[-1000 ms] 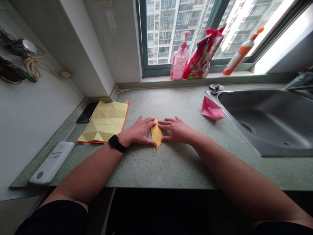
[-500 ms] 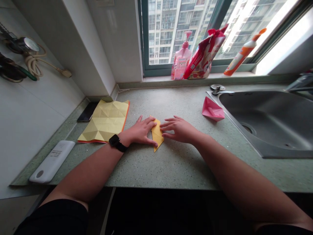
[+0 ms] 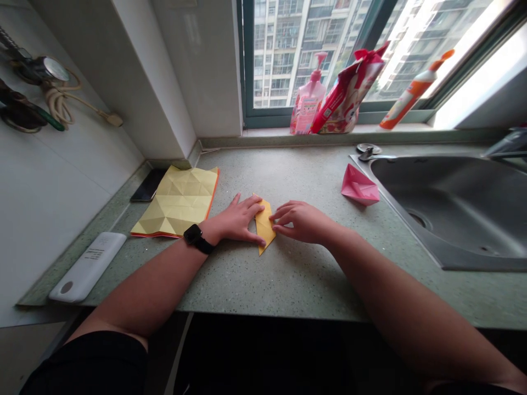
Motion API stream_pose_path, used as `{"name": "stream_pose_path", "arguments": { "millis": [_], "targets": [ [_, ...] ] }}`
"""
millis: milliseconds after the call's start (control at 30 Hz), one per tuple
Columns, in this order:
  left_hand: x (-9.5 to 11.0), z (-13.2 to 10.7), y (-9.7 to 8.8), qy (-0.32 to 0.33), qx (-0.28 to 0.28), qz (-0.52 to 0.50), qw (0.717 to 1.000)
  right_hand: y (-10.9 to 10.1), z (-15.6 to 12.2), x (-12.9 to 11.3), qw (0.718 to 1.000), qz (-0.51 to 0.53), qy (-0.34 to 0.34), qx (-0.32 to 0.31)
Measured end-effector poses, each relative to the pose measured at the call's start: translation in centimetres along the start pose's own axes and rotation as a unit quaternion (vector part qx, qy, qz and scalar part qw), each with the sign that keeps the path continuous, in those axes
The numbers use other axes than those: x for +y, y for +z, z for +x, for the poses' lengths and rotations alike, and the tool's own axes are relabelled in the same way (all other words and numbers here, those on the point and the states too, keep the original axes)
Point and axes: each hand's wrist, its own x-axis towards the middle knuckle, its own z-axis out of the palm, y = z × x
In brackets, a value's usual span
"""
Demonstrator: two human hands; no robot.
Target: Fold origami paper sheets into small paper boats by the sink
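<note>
A folded piece of yellow paper lies on the countertop between my hands, its lower end pointed. My left hand, with a black watch at the wrist, is open; its spread fingertips and thumb press on the paper's left side. At the right edge of the same paper is my right hand, fingers curled and thumb and forefinger brought close together on that edge. Left of my hands lies a stack of creased pale yellow sheets, with orange showing along its side. A folded pink paper piece sits near the sink.
A steel sink takes up the right side. On the left are a white power bank and a dark phone, partly under the sheets. A pink pump bottle, a red bag and an orange-white bottle stand on the sill.
My right hand's fingers have drawn in from a looser spread, thumb and forefinger now closer together at the paper's edge. My left hand and the paper stay put.
</note>
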Motion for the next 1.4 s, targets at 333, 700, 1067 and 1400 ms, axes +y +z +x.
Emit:
{"name": "stream_pose_path", "arguments": {
  "millis": [333, 700, 1067, 1400],
  "targets": [
    [0.1, -0.5, -0.8, 0.022, 0.089, -0.013, 0.996, 0.5, 0.2, 0.3, 0.997, 0.01, 0.051, 0.056],
    [1.0, -0.9, -1.3, -0.052, 0.206, 0.023, 0.977, 1.5, 0.3, 0.7, 0.99, 0.025, 0.119, 0.074],
    [2.0, -1.3, -1.3, 0.047, 0.149, -0.041, 0.987, 1.5, 0.5, 0.4, 0.982, 0.101, 0.141, 0.072],
    [2.2, -1.1, -1.2, 0.109, 0.126, -0.093, 0.982, 1.2, 0.5, 0.1, 0.971, 0.104, 0.191, 0.099]
  ]
}}
